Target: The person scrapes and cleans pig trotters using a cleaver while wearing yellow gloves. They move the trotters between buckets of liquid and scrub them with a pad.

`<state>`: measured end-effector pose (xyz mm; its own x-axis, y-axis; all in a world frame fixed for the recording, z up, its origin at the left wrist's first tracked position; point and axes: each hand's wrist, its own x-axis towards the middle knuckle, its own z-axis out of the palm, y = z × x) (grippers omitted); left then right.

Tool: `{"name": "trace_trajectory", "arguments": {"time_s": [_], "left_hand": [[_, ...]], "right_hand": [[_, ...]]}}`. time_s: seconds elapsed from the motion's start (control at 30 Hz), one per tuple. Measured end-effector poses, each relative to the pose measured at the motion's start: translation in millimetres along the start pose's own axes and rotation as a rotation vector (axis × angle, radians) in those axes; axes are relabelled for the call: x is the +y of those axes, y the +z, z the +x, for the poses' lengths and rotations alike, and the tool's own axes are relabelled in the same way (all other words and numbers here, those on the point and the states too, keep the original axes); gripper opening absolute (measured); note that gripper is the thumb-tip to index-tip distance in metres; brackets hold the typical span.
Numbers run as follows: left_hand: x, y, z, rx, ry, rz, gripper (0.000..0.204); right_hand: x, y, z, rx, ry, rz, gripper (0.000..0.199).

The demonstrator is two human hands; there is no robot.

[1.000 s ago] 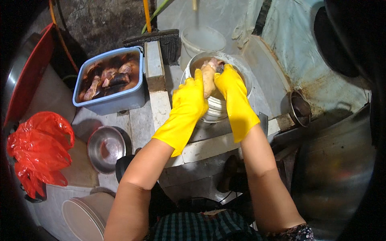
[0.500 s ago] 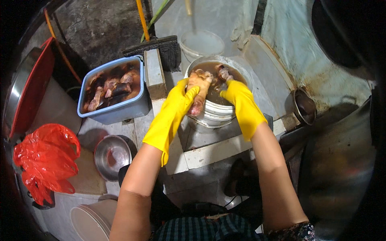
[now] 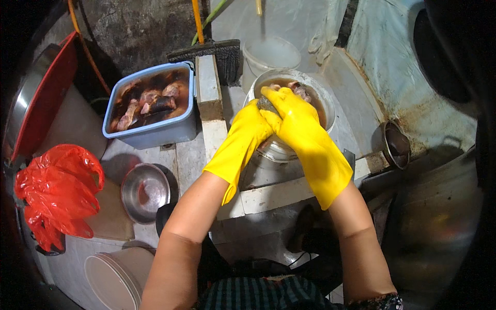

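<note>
Both my hands, in yellow rubber gloves, meet over the near rim of a white bucket (image 3: 328, 98) filled with brownish water. My left hand (image 3: 250, 126) is closed around a bone-in piece of meat, which the gloves now almost fully hide. Across its top lies my right hand (image 3: 294, 113), its fingers bent over a grey scrubber that looks like steel wool (image 3: 265, 105). More pinkish meat (image 3: 300, 92) shows in the bucket, just beyond my right fingers.
A blue tub (image 3: 155, 132) of meat in reddish water stands to the left, beside a tiled ledge (image 3: 208, 82). A translucent bucket (image 3: 274, 51) and a broom (image 3: 206, 49) are behind. Nearer left are a metal bowl (image 3: 146, 192), a red plastic bag (image 3: 59, 188) and a pale tub (image 3: 116, 274).
My right hand has come out of the bucket and crossed left onto my left hand, with the grey scrubber now showing. The meat in my left hand has become covered.
</note>
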<state>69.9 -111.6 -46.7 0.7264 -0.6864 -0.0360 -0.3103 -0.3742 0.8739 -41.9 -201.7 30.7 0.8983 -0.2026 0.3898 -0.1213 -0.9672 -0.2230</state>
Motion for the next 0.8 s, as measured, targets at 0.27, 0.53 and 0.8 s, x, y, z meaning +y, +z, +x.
{"name": "trace_trajectory", "arguments": {"time_s": [0.27, 0.53, 0.8], "left_hand": [[46.5, -15.8, -21.8, -0.086, -0.022, 0.288, 0.071], [27.3, -26.7, -19.9, -0.064, -0.093, 0.201, 0.071], [47.1, -9.5, -26.1, -0.05, 0.098, 0.382, 0.065]], "right_hand": [[27.2, 5.3, 74.0, -0.129, 0.468, -0.134, 0.051], [-16.6, -29.5, 23.3, -0.083, 0.228, 0.108, 0.047], [33.5, -1.7, 70.6, -0.163, 0.441, -0.162, 0.056]]}}
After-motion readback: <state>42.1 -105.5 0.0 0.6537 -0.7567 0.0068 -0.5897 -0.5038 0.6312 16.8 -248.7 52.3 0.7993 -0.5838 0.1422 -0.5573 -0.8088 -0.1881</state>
